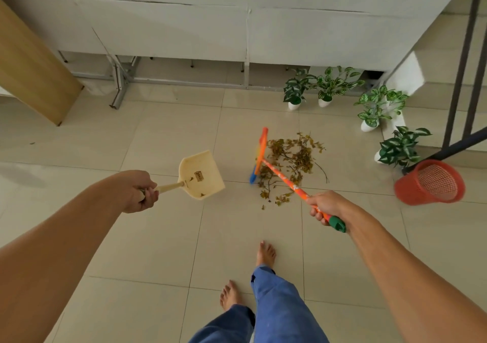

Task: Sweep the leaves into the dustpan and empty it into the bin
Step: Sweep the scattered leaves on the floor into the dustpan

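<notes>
A pile of dry brown leaves [292, 158] lies on the tiled floor. The orange broom [286, 178] has its head standing at the pile's left edge; my right hand [325, 207] grips its handle near the green end cap. My left hand [141, 191] holds the handle of a cream dustpan [201, 175], raised off the floor to the left of the leaves, with a few leaf bits inside. A red mesh bin [429, 182] stands on the floor to the right of the pile.
Several potted plants [326, 87] in white pots line the back right, near a stair rail [458, 79]. A metal table frame [121, 84] and a wooden panel [31, 71] stand at the back left. My bare feet [264, 254] are on the tiles below.
</notes>
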Motion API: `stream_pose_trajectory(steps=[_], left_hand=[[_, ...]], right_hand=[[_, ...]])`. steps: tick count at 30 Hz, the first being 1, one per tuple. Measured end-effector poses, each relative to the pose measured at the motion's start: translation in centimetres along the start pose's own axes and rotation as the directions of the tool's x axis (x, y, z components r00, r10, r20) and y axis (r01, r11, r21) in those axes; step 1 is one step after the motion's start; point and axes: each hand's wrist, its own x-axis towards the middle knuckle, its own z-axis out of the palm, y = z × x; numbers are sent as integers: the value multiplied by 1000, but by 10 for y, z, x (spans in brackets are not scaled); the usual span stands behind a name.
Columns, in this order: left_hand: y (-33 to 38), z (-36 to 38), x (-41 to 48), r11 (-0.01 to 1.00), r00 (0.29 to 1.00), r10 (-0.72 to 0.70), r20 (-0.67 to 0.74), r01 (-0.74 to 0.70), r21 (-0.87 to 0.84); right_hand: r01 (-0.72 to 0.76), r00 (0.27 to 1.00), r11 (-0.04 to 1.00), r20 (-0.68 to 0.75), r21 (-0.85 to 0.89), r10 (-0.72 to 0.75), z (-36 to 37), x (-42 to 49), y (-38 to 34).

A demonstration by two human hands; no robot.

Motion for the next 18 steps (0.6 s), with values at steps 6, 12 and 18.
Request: stream_pose_trajectory(steps=[6, 12, 18], left_hand=[[-4, 20, -10, 995, 1000, 13, 14, -14, 95], [-4, 46, -11, 997, 1000, 6, -1, -6, 83], [7, 84, -22, 997, 1000, 9, -13, -8, 78]], right_hand=[[-21, 995, 996, 93, -85, 29, 6, -19, 29], [-97, 995, 933, -29, -346, 92, -26, -9, 53], [-82, 991, 870, -134, -486, 19, -71, -7, 57]])
